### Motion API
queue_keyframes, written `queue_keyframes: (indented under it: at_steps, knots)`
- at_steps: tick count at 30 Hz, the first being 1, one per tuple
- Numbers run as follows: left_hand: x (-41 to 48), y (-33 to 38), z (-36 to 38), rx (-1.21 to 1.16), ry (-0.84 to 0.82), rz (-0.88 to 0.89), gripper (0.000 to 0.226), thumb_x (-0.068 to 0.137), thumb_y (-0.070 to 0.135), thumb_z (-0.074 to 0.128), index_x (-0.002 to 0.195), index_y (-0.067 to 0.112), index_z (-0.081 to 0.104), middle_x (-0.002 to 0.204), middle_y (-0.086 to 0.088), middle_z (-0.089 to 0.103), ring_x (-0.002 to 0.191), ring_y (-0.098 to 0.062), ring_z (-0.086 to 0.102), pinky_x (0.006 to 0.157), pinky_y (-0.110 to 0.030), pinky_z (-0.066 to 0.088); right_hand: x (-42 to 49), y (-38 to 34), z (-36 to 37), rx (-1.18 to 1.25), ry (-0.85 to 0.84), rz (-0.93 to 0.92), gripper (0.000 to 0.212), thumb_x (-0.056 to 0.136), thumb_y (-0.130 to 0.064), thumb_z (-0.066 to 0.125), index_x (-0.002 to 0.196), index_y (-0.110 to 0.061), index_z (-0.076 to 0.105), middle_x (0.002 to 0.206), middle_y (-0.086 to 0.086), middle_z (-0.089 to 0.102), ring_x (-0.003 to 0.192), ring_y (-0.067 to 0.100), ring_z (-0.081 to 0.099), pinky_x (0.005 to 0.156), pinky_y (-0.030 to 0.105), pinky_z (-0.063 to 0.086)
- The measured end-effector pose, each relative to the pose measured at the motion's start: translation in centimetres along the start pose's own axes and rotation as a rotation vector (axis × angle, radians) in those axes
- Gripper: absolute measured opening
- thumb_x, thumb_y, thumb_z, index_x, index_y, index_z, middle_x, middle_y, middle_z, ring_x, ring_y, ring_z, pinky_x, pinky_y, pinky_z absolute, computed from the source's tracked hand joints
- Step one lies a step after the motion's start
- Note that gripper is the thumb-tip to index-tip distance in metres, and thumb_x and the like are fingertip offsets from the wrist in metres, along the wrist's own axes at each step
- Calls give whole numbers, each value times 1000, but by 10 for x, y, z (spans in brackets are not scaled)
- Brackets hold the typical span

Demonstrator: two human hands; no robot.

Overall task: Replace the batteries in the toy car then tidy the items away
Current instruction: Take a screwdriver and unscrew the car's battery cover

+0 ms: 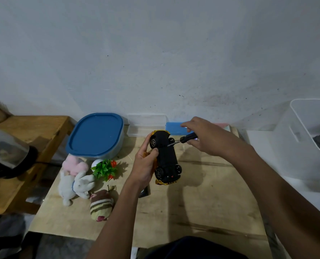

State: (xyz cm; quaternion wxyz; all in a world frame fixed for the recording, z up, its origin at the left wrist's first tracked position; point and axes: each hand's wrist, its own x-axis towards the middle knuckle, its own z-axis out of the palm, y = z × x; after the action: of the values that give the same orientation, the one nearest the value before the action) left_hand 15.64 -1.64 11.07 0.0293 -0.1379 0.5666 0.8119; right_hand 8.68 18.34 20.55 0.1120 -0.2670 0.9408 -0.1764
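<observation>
Toy car (167,159): held belly-up above the surface (202,202), black underside and all four wheels facing the camera, yellow body showing at both ends. The left grip (144,165) clasps it from the car's left flank, thumb laid on the edge of the underside, fingers curled beneath the body. The car runs lengthwise away from the person, tilted a little.

Right grip (206,137): just right of the car's far end, fingers wrapped round the black handle of a screwdriver (188,137). The shaft points left from this grip; its tip meets the underside between the two far wheels.

Left of the left grip: a blue-lidded container (96,135), a small artificial plant (104,170), a white plush rabbit (78,184) and a striped plush (101,206), all on the surface. A small dark item (144,192) lies partly hidden under the left wrist; cannot tell what. Beyond both grips, against the wall, a clear box (146,124). Far right of the right grip, a white bin (308,139).
</observation>
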Motion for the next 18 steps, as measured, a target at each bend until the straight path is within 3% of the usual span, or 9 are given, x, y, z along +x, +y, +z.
queue_keyframes:
  at_steps: [3, 6, 8, 12, 18]
  knots:
    - [-1, 1, 0, 8, 11, -14, 61, 99, 1, 51, 150, 33, 42, 124, -20, 68, 109, -37, 65, 95, -58, 52, 0, 3, -8, -109, -91, 63, 32, 92, -38, 60, 123, -29, 63, 106, -5, 60, 88, 15, 59, 70, 31, 47]
    - [-1, 1, 1, 11, 8, -14, 60, 100, 1, 50, 149, 34, 43, 122, -18, 69, 108, -36, 66, 94, -56, 53, -2, -1, -13, -310, -30, -18, 24, 94, -41, 55, 117, -44, 63, 100, -8, 62, 81, 15, 56, 59, 27, 33]
    - [-1, 2, 3, 7, 1, -8, 60, 100, 1, 50, 150, 33, 41, 119, -16, 70, 106, -35, 67, 91, -54, 55, -2, -1, -12, -360, 33, -64, 27, 96, -39, 52, 120, -48, 60, 101, -8, 60, 86, 18, 59, 60, 27, 31]
    - [-1, 5, 5, -32, 15, -6, 61, 99, 0, 51, 150, 32, 41, 117, -15, 71, 102, -31, 69, 85, -49, 58, -5, -2, -10, -196, -7, -47, 26, 97, -42, 48, 117, -40, 64, 95, -9, 54, 87, 16, 58, 61, 29, 37]
    - [-2, 5, 8, -20, -5, 1, 61, 99, 0, 50, 151, 30, 40, 117, -15, 71, 102, -32, 68, 87, -49, 58, -4, 1, -7, -115, 71, -73, 22, 96, -24, 57, 110, -39, 65, 110, -9, 51, 93, 16, 59, 69, 30, 46]
